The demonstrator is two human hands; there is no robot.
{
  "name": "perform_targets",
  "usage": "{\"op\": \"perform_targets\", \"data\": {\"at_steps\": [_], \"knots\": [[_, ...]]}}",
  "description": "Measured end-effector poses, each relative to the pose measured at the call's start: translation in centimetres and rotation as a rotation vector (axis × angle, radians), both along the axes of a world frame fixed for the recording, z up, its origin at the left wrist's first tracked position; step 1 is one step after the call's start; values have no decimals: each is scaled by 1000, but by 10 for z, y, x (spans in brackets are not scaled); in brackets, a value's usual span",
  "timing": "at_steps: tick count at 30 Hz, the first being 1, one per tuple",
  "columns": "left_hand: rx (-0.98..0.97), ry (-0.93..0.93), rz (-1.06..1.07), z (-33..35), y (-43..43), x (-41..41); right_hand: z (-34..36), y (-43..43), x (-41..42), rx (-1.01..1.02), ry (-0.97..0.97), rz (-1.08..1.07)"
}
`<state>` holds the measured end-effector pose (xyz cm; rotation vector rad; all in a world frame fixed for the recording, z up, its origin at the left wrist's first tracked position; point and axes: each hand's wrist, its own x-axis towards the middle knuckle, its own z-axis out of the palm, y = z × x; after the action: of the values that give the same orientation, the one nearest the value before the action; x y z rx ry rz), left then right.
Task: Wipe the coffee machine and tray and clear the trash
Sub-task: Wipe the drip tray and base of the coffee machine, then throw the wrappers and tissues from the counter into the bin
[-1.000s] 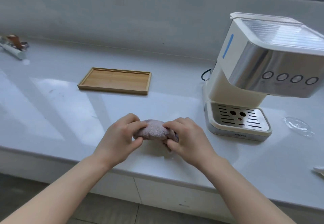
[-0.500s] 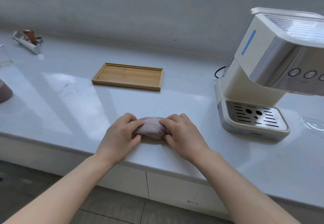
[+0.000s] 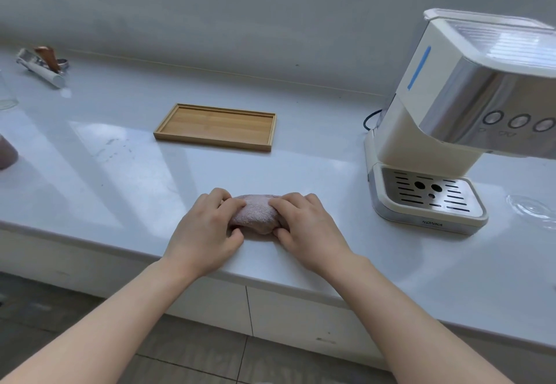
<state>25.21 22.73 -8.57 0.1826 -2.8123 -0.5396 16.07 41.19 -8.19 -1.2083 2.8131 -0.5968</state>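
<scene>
Gripping the bunched cloth point(image 3: 255, 213) from both ends, left hand point(image 3: 204, 233) and right hand point(image 3: 307, 227); coffee machine point(image 3: 451, 131) lies rightward, nearer the right hand.

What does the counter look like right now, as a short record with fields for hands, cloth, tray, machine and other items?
hands: left hand and right hand both grip the cloth
cloth: pinkish cloth, bunched, resting on the counter near its front edge
tray: wooden tray, nothing on it, behind the hands
machine: coffee machine at right, drip grate bare
other items: metal tools far left; clear glass piece right of the machine
</scene>
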Motion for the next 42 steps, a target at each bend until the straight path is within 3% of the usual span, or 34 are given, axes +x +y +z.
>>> {"op": "perform_targets", "data": {"at_steps": [8,20,42], "knots": [[-130,-142,76,29,14,4,24,17,7,9,-60,-40],[-206,-184,32,106,72,23,105,90,39,65,-74,-218],[-219,-59,-198,197,243,14,194,277,83,46,14,-486]]}}
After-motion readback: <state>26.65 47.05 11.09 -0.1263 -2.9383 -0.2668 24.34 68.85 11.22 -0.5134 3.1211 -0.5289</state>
